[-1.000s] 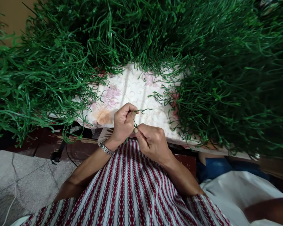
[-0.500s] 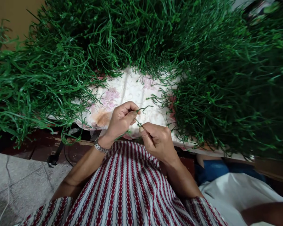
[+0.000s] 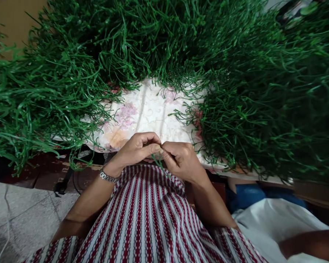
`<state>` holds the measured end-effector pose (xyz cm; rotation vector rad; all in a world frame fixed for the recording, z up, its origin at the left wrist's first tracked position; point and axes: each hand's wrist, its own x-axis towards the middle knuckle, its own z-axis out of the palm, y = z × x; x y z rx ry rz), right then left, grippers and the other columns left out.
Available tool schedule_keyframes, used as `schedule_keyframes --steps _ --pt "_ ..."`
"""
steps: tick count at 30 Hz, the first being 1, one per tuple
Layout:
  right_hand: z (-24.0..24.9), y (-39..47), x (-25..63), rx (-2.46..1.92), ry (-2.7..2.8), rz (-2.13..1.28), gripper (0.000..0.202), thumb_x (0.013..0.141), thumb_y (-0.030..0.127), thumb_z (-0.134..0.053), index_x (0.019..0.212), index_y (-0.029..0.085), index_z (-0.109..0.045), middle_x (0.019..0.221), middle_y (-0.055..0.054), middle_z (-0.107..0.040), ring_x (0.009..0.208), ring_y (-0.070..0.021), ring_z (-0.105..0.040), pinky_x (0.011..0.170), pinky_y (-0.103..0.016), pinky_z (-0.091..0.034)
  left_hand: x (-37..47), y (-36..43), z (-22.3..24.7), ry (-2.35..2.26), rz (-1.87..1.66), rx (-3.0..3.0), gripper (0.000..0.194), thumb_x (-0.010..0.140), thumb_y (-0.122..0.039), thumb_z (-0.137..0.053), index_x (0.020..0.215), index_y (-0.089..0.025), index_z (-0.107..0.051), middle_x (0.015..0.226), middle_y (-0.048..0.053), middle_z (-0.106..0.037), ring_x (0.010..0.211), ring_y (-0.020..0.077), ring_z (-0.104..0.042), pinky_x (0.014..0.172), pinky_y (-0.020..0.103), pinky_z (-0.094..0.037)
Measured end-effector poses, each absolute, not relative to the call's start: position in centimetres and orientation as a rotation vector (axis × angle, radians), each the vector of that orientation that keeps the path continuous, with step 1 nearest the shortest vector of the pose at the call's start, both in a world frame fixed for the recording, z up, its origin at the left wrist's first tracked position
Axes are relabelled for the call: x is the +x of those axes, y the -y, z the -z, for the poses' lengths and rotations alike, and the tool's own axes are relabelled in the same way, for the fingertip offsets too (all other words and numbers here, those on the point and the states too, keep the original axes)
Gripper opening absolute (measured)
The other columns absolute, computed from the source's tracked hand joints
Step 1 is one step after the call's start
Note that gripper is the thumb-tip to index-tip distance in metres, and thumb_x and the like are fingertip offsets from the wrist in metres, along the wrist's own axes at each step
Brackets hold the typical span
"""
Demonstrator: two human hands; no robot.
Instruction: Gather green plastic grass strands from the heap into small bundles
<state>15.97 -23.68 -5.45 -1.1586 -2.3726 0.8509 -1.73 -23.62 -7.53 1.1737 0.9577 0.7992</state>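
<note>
Pinching a thin green stem (image 3: 157,160) just above the striped lap, left hand (image 3: 137,149) and right hand (image 3: 182,160) meet fingertip to fingertip; keep each grip tight and close. Beyond, the floral-clothed surface (image 3: 148,109) carries heaped green stems (image 3: 249,91).

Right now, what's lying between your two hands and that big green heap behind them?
In the head view, a bare stretch of floral cloth lies between the left hand, right hand and the green strand heap.
</note>
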Motion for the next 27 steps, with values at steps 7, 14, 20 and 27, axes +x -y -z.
schedule_keyframes --steps 7,14,20,27 --pt "5.2 23.4 16.6 -0.861 2.402 -1.160 0.030 0.089 0.023 -0.041 0.060 0.017 -0.038 0.054 0.006 -0.033 0.048 -0.0053 -0.032 0.051 -0.020 -0.023 -2.8 24.5 6.3 -0.929 -0.627 1.595 0.018 0.083 -0.020 -0.050 0.066 -0.016 -0.055 0.055 -0.003 -0.046 0.052 0.0082 -0.043 0.050 0.020 -0.033" --pt "3.1 25.1 17.3 -0.484 2.478 -1.334 0.031 0.090 0.023 -0.041 0.060 0.018 -0.038 0.056 0.004 -0.035 0.054 -0.0079 -0.038 0.054 -0.022 -0.030 -3.6 26.8 2.8 -0.659 -0.579 2.050 0.023 0.080 -0.005 -0.045 0.060 -0.017 -0.046 0.055 -0.002 -0.048 0.055 0.0105 -0.045 0.054 0.025 -0.032" --pt "1.8 26.2 17.9 -0.428 2.558 -1.275 0.031 0.089 0.023 -0.039 0.058 0.020 -0.036 0.055 0.004 -0.033 0.051 -0.0090 -0.037 0.051 -0.024 -0.029 -3.2 28.3 2.3 -0.623 -0.645 2.044 0.023 0.071 0.002 -0.039 0.066 -0.018 -0.049 0.055 0.000 -0.049 0.054 0.0123 -0.046 0.052 0.027 -0.033" --pt "-1.9 25.7 22.3 -0.796 2.364 -0.916 0.028 0.089 0.015 -0.038 0.062 0.020 -0.040 0.051 0.002 -0.040 0.049 -0.0103 -0.041 0.053 -0.027 -0.031 -6.4 28.2 0.7 -1.083 -1.132 1.814 0.024 0.079 -0.009 -0.046 0.075 -0.027 -0.060 0.053 -0.002 -0.055 0.050 0.0146 -0.049 0.048 0.029 -0.037"
